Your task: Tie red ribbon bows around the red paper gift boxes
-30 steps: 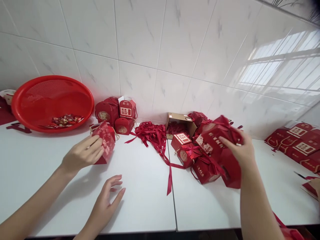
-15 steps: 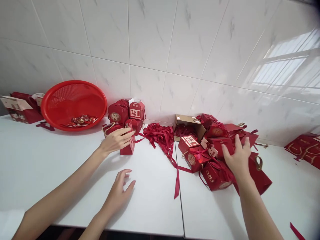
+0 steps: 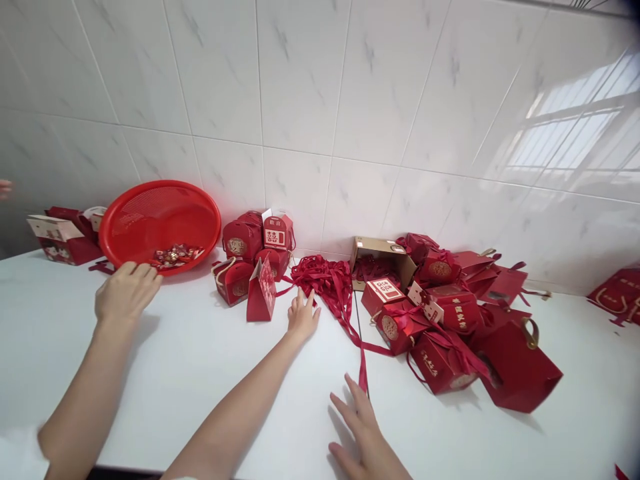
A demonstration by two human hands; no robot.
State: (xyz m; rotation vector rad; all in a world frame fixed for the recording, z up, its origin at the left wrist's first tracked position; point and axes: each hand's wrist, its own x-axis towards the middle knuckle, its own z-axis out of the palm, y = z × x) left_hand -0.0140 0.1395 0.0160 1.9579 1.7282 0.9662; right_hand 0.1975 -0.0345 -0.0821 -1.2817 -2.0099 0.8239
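Observation:
My left hand reaches forward with its fingers stretched out, the tips touching the near edge of a pile of red ribbons. It holds nothing. A small red gift box stands just to its left. My right hand lies open and flat on the white table near the front edge, beside the trailing end of a ribbon. To its right lies a heap of red gift bags and boxes, none of them touched.
Another person's hand rests at the rim of a red round basket holding wrapped sweets. Stacked red boxes and an open cardboard box stand against the tiled wall. More red boxes sit at far left and far right.
My right hand let go of the red bag and drew back to the table's front. My left hand moved forward to the ribbons. The other person's hand left the small box for the basket.

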